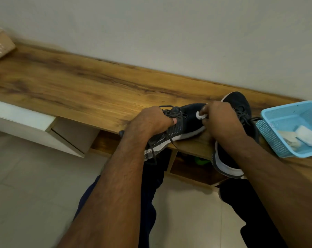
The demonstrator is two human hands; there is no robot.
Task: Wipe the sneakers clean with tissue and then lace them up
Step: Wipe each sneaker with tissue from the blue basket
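two sneakers (187, 120) on wooden shelf (80, 83) against wall (169, 33).

Plain off-white wall (169, 33) behind a long wood-grain tabletop (71, 81). Open cubbies (191, 167) beneath its front edge. White cabinet (26, 122) at lower left. Pale tiled floor (35, 194) below. Soft, even, dim light.

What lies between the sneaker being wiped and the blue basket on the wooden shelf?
The head view shows the second sneaker there, partly hidden under the right hand, which pinches a tissue against the first sneaker. The blue basket is further right.
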